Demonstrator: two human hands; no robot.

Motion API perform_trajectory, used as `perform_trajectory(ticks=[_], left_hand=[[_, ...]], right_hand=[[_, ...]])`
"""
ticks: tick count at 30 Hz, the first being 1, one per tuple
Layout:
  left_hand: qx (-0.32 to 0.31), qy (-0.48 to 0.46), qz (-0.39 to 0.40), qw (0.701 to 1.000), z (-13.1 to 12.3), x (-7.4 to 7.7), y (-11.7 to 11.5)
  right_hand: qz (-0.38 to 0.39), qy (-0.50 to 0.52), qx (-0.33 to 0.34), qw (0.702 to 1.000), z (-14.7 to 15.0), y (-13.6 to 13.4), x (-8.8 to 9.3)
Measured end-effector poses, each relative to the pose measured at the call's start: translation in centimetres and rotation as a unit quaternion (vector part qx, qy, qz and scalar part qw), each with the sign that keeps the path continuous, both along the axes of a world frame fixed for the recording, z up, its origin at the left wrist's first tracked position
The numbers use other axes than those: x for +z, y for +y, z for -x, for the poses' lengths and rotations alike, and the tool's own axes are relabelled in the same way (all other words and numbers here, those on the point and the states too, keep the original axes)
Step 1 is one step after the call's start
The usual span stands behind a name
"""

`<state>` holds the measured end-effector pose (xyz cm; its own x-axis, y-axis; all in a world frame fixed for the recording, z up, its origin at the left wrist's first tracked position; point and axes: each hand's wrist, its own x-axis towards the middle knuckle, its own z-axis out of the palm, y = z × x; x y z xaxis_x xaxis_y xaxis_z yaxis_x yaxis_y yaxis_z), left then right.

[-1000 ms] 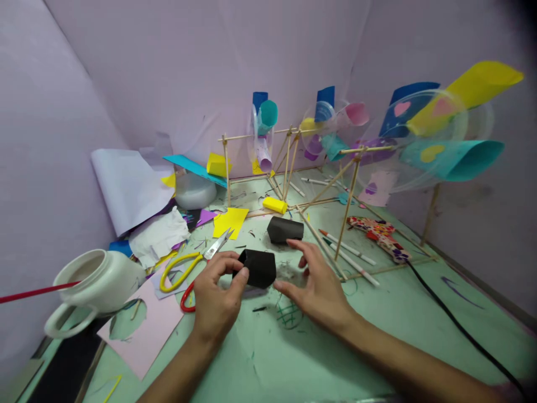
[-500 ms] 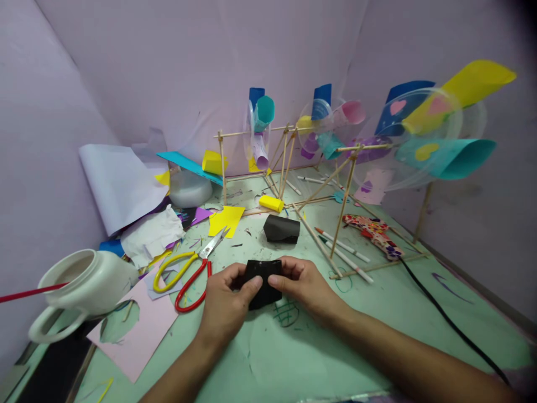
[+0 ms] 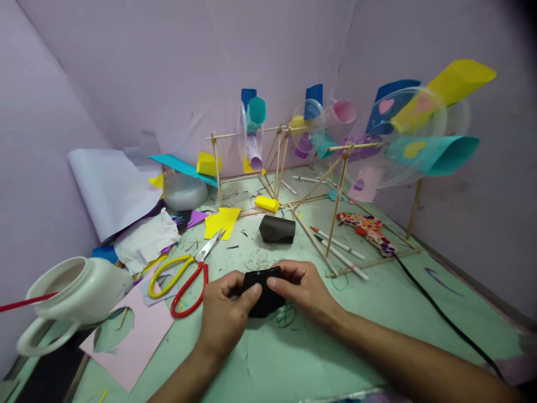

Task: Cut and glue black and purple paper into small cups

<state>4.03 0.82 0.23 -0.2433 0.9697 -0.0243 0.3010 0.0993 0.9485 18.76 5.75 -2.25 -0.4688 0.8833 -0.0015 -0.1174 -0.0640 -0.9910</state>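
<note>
One black tube (image 3: pixel 277 230) lies formed on the tabletop (image 3: pixel 293 364). Nearer, left hand (image 3: pixel 226 307) and right hand (image 3: pixel 309 291) both pinch another black piece (image 3: pixel 265 299), its shaping seemingly unfinished.

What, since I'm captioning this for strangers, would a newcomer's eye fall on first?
Probably the big wheel with yellow, blue and turquoise paper, upper right, on a stick frame. Next, front and centre, the left hand and right hand, holding a black piece between them. The scissors, one handle yellow and one red, stand out left of the hands.
</note>
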Motion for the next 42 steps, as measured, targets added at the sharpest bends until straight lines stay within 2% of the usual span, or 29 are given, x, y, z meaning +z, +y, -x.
perform_trajectory(ticks=[4, 7, 11, 14, 16, 18, 20, 22, 26, 30, 32, 35, 42], left_hand=[[-0.02, -0.004, -0.025, 0.999, 0.1, -0.3, -0.1], [-0.021, -0.018, -0.048, 0.998, 0.0, -0.3, -0.1], [0.018, -0.03, -0.028, 0.999, 0.0, -0.1, 0.0], [0.071, -0.06, -0.02, 0.995, 0.1, 0.0, 0.3], [0.112, -0.074, -0.016, 0.991, 0.1, 0.0, 0.6], [0.136, -0.077, -0.016, 0.988, -0.1, 0.0, 0.7], [0.127, -0.081, -0.024, 0.988, -0.5, 0.0, 0.7], [0.089, -0.086, -0.036, 0.992, -0.7, 0.1, 0.5], [-0.023, -0.107, -0.038, 0.993, -0.2, 0.0, 0.0], [-0.134, -0.157, -0.048, 0.977, 1.3, -0.5, 0.3], [-0.166, -0.174, -0.041, 0.97, 1.7, -0.6, 0.5], [-0.158, -0.161, -0.03, 0.974, 1.9, -0.4, 0.7], [-0.037, 0.011, -0.036, 0.999, 1.1, 0.4, 0.2]], right_hand=[[-0.034, -0.033, -0.021, 0.999, 0.0, -0.1, 0.1], [-0.051, -0.057, -0.004, 0.997, 0.1, -0.2, 0.0], [-0.068, -0.072, 0.014, 0.995, 0.3, -0.3, -0.2], [-0.1, -0.085, 0.002, 0.991, 0.4, -0.4, -0.3], [-0.167, -0.132, -0.017, 0.977, 0.5, -0.5, -0.3], [-0.262, -0.197, -0.023, 0.944, 0.6, -0.7, -0.5], [-0.333, -0.246, -0.014, 0.91, 0.7, -0.9, -0.6], [-0.356, -0.264, -0.005, 0.896, 0.9, -1.2, -0.7], [-0.36, -0.218, -0.006, 0.907, 0.9, -1.2, -0.5], [-0.36, -0.14, 0.006, 0.922, 0.7, -0.8, 0.0], [-0.351, -0.12, 0.005, 0.929, 0.6, -0.6, 0.2], [-0.341, -0.112, 0.01, 0.933, 0.4, -0.6, 0.1], [-0.234, -0.095, -0.033, 0.967, 0.4, -0.8, 0.3]])
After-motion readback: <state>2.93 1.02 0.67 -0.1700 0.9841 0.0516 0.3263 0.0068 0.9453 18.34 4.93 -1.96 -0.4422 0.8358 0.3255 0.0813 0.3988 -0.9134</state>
